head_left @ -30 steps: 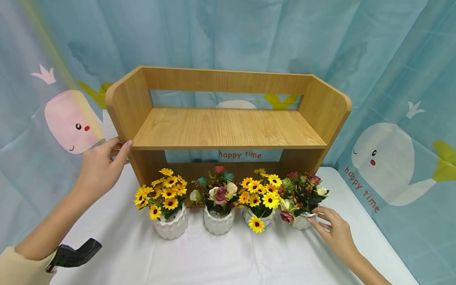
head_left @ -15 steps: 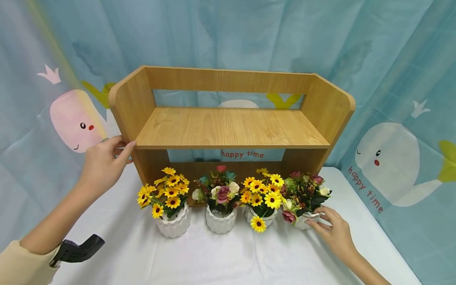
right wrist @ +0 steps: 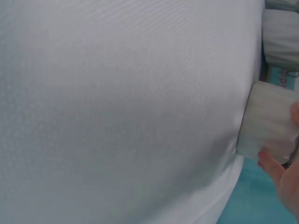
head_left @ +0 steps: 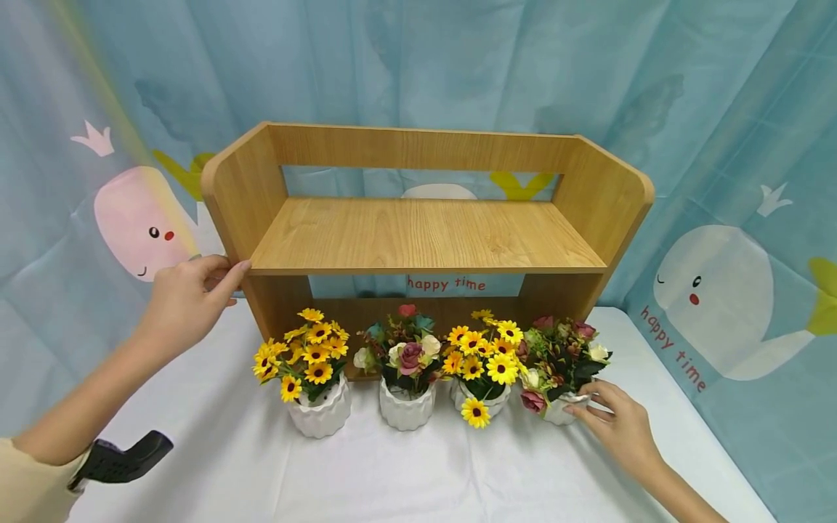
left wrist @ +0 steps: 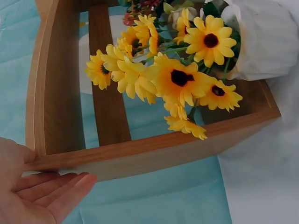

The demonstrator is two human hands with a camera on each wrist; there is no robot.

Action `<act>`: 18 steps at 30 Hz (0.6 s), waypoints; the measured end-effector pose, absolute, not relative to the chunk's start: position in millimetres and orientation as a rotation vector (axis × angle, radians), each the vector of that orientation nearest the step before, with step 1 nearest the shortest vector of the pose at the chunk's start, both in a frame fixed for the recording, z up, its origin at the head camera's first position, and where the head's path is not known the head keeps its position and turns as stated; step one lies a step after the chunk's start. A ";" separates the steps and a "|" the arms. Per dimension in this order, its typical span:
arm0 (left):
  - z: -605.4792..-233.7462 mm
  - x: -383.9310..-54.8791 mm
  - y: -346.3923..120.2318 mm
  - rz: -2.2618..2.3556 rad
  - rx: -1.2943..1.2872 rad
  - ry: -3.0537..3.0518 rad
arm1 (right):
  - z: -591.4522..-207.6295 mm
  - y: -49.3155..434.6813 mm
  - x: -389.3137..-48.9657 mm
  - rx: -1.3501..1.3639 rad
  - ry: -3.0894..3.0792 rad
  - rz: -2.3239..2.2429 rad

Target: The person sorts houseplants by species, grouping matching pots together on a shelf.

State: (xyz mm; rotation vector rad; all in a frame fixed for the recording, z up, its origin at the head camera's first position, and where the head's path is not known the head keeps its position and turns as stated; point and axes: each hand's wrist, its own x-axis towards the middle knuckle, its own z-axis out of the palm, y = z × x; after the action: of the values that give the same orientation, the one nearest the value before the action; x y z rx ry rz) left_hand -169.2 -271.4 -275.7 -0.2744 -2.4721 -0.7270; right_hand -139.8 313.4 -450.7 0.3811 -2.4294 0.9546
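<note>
A two-tier wooden shelf (head_left: pixel 418 232) stands at the back of the table. My left hand (head_left: pixel 183 301) holds its left side panel, thumb at the front edge; in the left wrist view the fingers (left wrist: pixel 70 191) lie along the outer face. At the far right, a white flower pot (head_left: pixel 557 412) bears pink and cream roses with dark leaves. My right hand (head_left: pixel 621 428) pinches this pot at its right rim. The right wrist view shows fingertips against the white pot (right wrist: pixel 266 121), the hand partly cut off by the frame.
Sunflowers fill two white pots (head_left: pixel 320 412) (head_left: pixel 480 396); between them is a white pot (head_left: pixel 407 408) of mixed roses. These stand before the shelf's lower tier, on a white cloth (head_left: pixel 386 479). A blue curtain (head_left: pixel 418 65) with whale prints hangs behind and at the sides.
The head view has shifted slightly, so the scene sits a little further right. Both hands keep their places, left on the shelf and right on the rose pot.
</note>
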 end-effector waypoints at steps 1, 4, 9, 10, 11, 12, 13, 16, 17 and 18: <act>-275.5 -169.0 -272.0 -0.742 -0.279 -2.484 | -450.7 314.2 -139.6 0.382 -2.428 0.954; -274.0 -168.7 -273.3 -0.800 -0.274 -2.529 | -450.1 316.3 -139.0 0.386 -2.425 0.946; -269.2 -168.5 -274.6 -0.867 -0.248 -2.610 | -445.0 318.1 -136.3 0.386 -2.419 0.930; -268.2 -168.7 -274.6 -0.870 -0.243 -2.624 | -443.7 318.5 -135.5 0.382 -2.418 0.924; -267.4 -168.9 -274.5 -0.872 -0.239 -2.639 | -442.4 319.0 -134.5 0.375 -2.418 0.919; -266.7 -169.2 -274.4 -0.873 -0.235 -2.650 | -441.1 319.6 -133.7 0.370 -2.418 0.914; -266.0 -169.5 -274.2 -0.873 -0.232 -2.659 | -439.7 320.3 -132.8 0.363 -2.419 0.910; -264.8 -170.3 -273.4 -0.872 -0.221 -2.680 | -435.6 322.6 -130.3 0.346 -2.426 0.893; -264.6 -170.6 -273.2 -0.871 -0.220 -2.682 | -434.2 323.4 -129.5 0.341 -2.428 0.886; -264.5 -171.0 -273.0 -0.872 -0.219 -2.683 | -432.8 324.2 -128.8 0.338 -2.432 0.878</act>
State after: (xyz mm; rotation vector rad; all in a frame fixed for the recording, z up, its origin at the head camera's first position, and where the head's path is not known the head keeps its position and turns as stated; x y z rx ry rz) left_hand -171.0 -273.0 -264.5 -0.2189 -2.6829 -0.8722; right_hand -128.8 324.2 -432.8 0.3378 -2.4322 0.8784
